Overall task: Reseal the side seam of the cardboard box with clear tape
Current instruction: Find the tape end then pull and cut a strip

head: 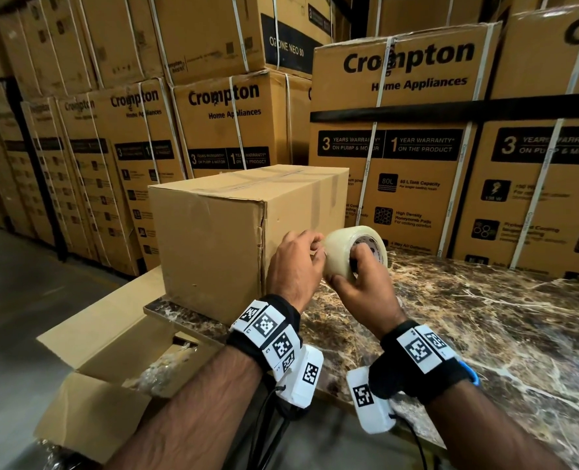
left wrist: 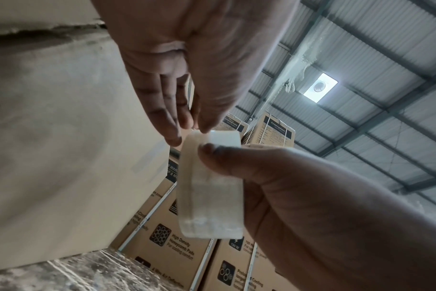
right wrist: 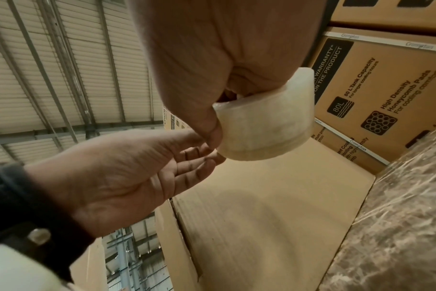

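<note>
A plain cardboard box (head: 213, 239) stands on the marble table (head: 484, 334), and its near vertical corner seam (head: 262, 239) gapes slightly. To the right of that seam my right hand (head: 359, 276) holds a roll of clear tape (head: 340, 252) in the air, fingers hooked in the core and thumb under the rim. My left hand (head: 296, 262) pinches at the roll's left edge with thumb and fingertips. The left wrist view shows that pinch (left wrist: 194, 130) at the top of the roll (left wrist: 212, 196). I cannot make out a loose tape end. In the right wrist view the roll (right wrist: 264, 130) hangs above the box side (right wrist: 261, 206).
Tall stacks of printed Crompton cartons (head: 399, 147) wall in the back and left. An open carton (head: 111, 334) with plastic wrap inside sits below the table's left edge. The marble top stretches away to the right of my hands.
</note>
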The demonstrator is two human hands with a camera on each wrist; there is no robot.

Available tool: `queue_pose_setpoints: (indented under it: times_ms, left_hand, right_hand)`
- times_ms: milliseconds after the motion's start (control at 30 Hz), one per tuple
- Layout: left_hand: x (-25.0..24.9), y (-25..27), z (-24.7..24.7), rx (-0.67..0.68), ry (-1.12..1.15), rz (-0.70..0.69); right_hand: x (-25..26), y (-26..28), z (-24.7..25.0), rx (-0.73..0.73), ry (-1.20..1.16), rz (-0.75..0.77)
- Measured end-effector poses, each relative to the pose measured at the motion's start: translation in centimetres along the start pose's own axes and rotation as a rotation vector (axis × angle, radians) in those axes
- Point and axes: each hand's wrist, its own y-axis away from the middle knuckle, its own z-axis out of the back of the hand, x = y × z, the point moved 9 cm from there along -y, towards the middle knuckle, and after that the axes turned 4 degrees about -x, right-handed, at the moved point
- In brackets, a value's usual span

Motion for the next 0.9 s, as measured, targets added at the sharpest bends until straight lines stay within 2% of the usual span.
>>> queue_pose_setpoints:
  times_ms: [367, 500, 667, 800, 900]
  left_hand:
    - [0.7, -1.0, -0.1, 0.101, -0.029, -0.034]
    - [1.5, -1.7, -0.1, 0.146, 0.067, 0.024]
    - [1.8, -1.5, -0.3, 0.194, 0.054, 0.055]
    - [0.9, -1.2, -0.6, 0.229, -0.101, -0.038]
    - [0.1, -1.1, -0.7, 0.183, -0.247, -0.149]
  right_hand:
    - [-0.3, 0.5, -0.3, 0.042, 0.045, 0.008]
    - [0.1, 0.5, -0.4, 0.062, 0.033, 0.012]
    - [0.6, 0.6, -0.6, 0.105, 0.036, 0.029]
    - [0.5, 0.7, -0.8, 0.114, 0.042, 0.041]
    - [0.4, 0.5, -0.9, 0.124, 0.017, 0.019]
